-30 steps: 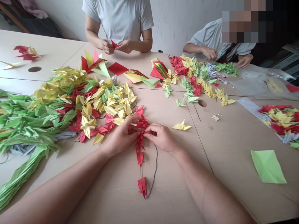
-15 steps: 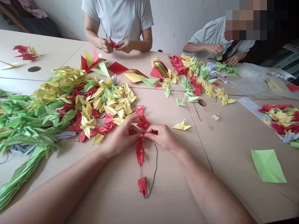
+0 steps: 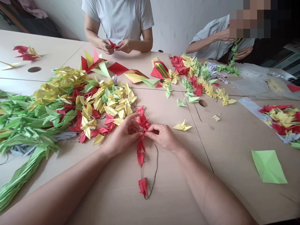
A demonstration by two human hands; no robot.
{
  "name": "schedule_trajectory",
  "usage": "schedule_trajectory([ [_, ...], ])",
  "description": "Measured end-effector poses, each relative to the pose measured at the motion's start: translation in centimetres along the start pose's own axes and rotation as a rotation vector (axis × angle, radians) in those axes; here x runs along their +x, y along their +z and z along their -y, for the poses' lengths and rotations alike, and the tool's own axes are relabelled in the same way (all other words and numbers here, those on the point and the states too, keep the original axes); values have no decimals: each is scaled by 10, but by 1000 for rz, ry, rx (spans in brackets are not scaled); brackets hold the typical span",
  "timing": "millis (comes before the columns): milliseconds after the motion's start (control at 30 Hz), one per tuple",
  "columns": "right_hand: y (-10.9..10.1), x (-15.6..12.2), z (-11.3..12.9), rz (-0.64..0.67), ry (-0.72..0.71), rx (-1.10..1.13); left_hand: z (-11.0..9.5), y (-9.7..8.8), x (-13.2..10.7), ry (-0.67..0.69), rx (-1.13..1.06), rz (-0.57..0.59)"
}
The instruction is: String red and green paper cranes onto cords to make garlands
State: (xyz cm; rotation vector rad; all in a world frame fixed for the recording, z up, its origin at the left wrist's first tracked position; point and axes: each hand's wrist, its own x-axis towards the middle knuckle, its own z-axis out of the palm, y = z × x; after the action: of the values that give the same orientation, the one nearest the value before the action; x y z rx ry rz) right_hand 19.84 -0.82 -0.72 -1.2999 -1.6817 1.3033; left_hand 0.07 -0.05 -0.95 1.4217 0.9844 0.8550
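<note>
I record: my strung paper pieces red, cord dark grey; heap yellow, green and red; square sheet light green; tabletop pale beige.

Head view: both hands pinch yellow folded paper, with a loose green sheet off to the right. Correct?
Not yellow: in the head view, the left hand and right hand pinch red folded paper. The loose green sheet is indeed off to the right.

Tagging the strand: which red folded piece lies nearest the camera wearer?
The lowest red piece, at the near bend of the dark cord; bare cord separates it from the red pieces above.
</note>
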Motion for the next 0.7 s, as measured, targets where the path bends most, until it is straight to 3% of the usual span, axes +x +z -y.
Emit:
schedule_trajectory([
  [233,0,2,-4,-14,-18,40,-7,-1,-2,-65,307,-127],
  [500,1,2,-3,-15,6,-15,1,1,0,-2,105,-75],
  [700,2,2,-5,-5,0,20,-1,-4,1,-73,88,33],
])
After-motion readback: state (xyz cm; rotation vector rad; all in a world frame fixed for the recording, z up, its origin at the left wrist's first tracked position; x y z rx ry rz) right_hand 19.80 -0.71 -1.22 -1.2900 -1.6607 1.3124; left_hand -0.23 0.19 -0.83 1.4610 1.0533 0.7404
